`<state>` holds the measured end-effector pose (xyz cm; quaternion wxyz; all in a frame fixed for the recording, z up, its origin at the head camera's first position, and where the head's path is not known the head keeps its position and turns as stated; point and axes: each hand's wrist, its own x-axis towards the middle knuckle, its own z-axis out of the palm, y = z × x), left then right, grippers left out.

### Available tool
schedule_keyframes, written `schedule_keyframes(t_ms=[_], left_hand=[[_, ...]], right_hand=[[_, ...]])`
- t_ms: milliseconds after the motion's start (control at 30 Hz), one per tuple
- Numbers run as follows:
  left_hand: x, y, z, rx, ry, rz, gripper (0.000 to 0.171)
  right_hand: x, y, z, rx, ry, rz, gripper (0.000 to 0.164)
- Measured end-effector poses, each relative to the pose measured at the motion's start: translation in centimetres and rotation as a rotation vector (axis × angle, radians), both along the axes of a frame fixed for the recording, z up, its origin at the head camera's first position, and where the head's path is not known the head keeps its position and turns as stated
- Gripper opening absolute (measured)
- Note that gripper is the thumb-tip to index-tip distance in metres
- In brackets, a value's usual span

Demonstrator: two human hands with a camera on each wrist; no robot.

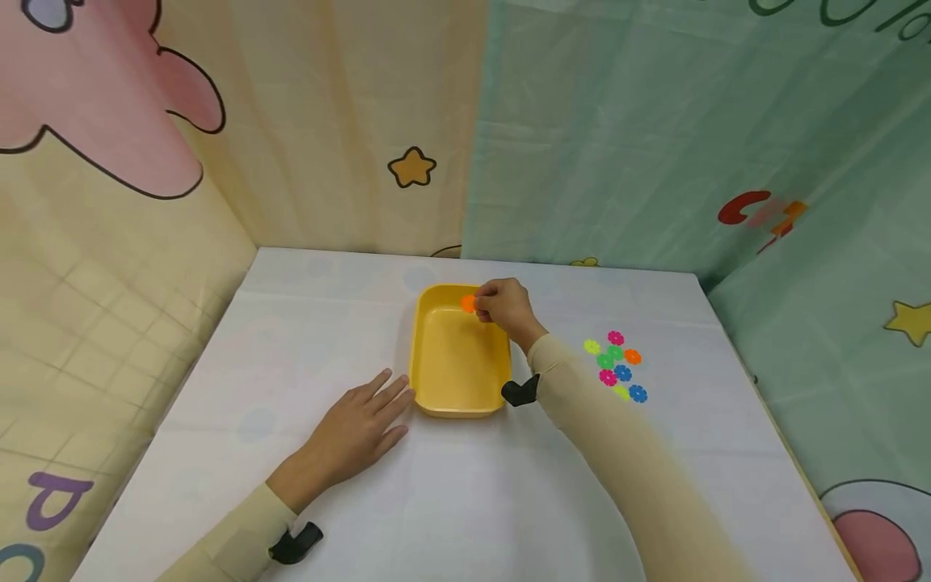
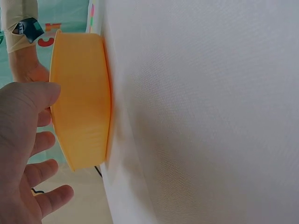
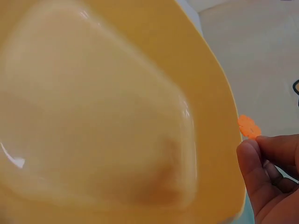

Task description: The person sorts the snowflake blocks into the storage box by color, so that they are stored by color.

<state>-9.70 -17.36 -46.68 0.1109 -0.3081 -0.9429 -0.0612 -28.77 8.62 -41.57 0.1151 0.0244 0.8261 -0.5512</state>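
A yellow rectangular tray [image 1: 461, 364] with raised walls stands on the white table. Over its far right corner, my right hand [image 1: 505, 307] pinches an orange flower-shaped disc [image 1: 469, 303] between thumb and fingertips. The right wrist view shows the orange disc [image 3: 249, 127] sticking out past the fingertips, near the tray rim [image 3: 229, 88]. My left hand [image 1: 369, 419] lies at the tray's near left side with fingers spread. In the left wrist view, its thumb [image 2: 46, 93] is right at the tray wall [image 2: 81, 98]. No discs show inside the tray.
Right of the tray lies a loose cluster of several flower-shaped discs [image 1: 615, 354] in pink, green, yellow, blue and orange. The white table [image 1: 327, 323] meets patterned curtains [image 1: 349, 121] at the back and sides. A black strap piece [image 1: 296, 543] sits at each wrist.
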Motion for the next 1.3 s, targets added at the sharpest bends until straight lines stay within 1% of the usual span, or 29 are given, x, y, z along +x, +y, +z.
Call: schedule_keyframes(t_ms=[133, 200, 367, 433, 500, 567, 700, 833, 933, 1000, 1067, 1133, 1233, 1300], left_hand=[[0.0, 0.0, -0.2, 0.005, 0.009, -0.001, 0.058], [-0.1, 0.0, -0.2, 0.006, 0.008, -0.004, 0.058], [-0.1, -0.1, 0.0, 0.006, 0.009, -0.007, 0.056], [-0.1, -0.2, 0.0, 0.01, 0.013, -0.006, 0.056], [0.0, -0.2, 0.0, 0.011, 0.009, -0.005, 0.055], [0.1, -0.2, 0.0, 0.012, 0.0, -0.007, 0.055], [0.2, -0.2, 0.0, 0.01, -0.012, -0.01, 0.055], [0.1, -0.1, 0.1, 0.009, -0.008, -0.01, 0.054], [0.2, -0.1, 0.2, -0.005, -0.025, -0.009, 0.054], [0.2, -0.1, 0.2, -0.018, -0.037, -0.009, 0.054], [0.1, -0.2, 0.2, -0.025, -0.037, -0.015, 0.054], [-0.1, -0.2, 0.3, -0.024, -0.021, -0.023, 0.055], [-0.2, -0.2, 0.3, -0.013, 0.003, -0.035, 0.056], [-0.3, -0.2, 0.3, -0.004, 0.003, -0.044, 0.057]], right_hand=[[-0.3, -1.2, -0.6, 0.011, 0.023, 0.001, 0.008], [-0.4, -1.7, -0.8, 0.021, 0.018, -0.013, 0.007], [-1.2, -3.2, -1.2, -0.012, -0.033, -0.071, 0.005], [-1.5, -3.9, -1.4, -0.028, -0.051, -0.082, 0.005], [-1.7, -4.5, -1.8, -0.015, -0.073, -0.085, 0.003], [-1.8, -4.8, -2.3, 0.015, -0.091, -0.084, 0.002], [-1.5, -5.2, -3.2, 0.065, -0.118, -0.083, 0.004], [-1.4, -5.7, -4.2, 0.051, -0.12, -0.113, 0.008], [-1.5, -6.4, -5.1, 0.034, -0.132, -0.143, 0.01], [-1.6, -6.7, -5.5, 0.039, -0.135, -0.148, 0.01], [-1.8, -6.7, -5.7, 0.045, -0.137, -0.149, 0.011], [-1.8, -6.6, -5.6, 0.052, -0.134, -0.143, 0.011], [-1.7, -6.4, -5.2, 0.062, -0.141, -0.128, 0.011], [-1.6, -6.3, -5.0, 0.062, -0.143, -0.113, 0.011]])
